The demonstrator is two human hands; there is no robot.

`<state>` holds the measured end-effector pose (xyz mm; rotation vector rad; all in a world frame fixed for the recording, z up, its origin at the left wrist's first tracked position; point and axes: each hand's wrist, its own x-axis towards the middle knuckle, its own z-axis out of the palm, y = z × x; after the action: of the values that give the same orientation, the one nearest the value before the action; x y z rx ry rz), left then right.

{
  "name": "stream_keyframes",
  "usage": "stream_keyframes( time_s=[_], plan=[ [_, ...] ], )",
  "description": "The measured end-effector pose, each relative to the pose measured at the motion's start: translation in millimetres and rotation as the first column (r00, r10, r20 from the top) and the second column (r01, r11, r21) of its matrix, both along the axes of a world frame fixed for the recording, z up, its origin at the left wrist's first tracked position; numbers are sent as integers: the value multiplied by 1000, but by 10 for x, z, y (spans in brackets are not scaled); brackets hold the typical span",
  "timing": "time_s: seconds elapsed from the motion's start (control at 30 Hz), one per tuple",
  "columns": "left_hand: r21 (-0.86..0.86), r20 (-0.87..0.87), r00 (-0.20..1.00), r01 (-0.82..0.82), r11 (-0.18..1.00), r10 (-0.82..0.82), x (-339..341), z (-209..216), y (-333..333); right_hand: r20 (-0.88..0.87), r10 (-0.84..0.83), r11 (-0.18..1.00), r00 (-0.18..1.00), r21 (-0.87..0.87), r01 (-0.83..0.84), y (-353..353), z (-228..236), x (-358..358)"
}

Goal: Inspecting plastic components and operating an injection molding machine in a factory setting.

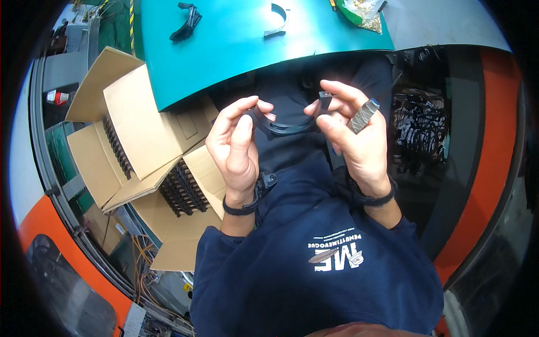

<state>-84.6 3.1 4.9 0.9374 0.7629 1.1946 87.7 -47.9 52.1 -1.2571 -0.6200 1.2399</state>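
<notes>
Above my lap, a black C-shaped curved band [289, 128] spans between my two hands, its open side toward the table. My left hand [234, 151] pinches one end between thumb and fingers. The other end, a thicker block, is gripped by the thumb and fingertips of my right hand [364, 146]. A short grey wrapped tool [364, 116] with a blue tip also lies across the fingers of my right hand; its working end cannot be made out. On the green tabletop [224, 62] ahead rest a similar curved band [277, 21] and a bundle of black parts [186, 22].
Open cardboard boxes [135, 121] stand at my left, with rows of black parts [182, 188] inside. A clear bag of small gold-coloured pieces [368, 16] lies at the table's far right. Loose cables [147, 258] hang at the lower left. Black wrapped material [421, 123] is at the right.
</notes>
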Motion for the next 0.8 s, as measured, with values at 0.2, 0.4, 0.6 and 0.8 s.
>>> stream_keyframes(
  time_s=[0.2, 0.4, 0.6, 0.8],
  plan=[
    [196, -56, 996, -56, 979, 69, -10, -51, -36, 49, 62, 997, 997, 34, -64, -36, -73, 46],
    [228, 13, 997, -75, 971, 74, -28, -67, -48, 77, 65, 998, 995, 15, -66, -36, -33, 33],
    [313, 51, 993, -115, 943, 105, 10, -63, -59, 145, 53, 998, 988, 19, -56, -17, -14, 50],
    [763, -405, 808, 40, 645, 429, -2, -4, -55, 276, -77, 964, 958, 268, 1, -50, -144, 67]
  ],
)
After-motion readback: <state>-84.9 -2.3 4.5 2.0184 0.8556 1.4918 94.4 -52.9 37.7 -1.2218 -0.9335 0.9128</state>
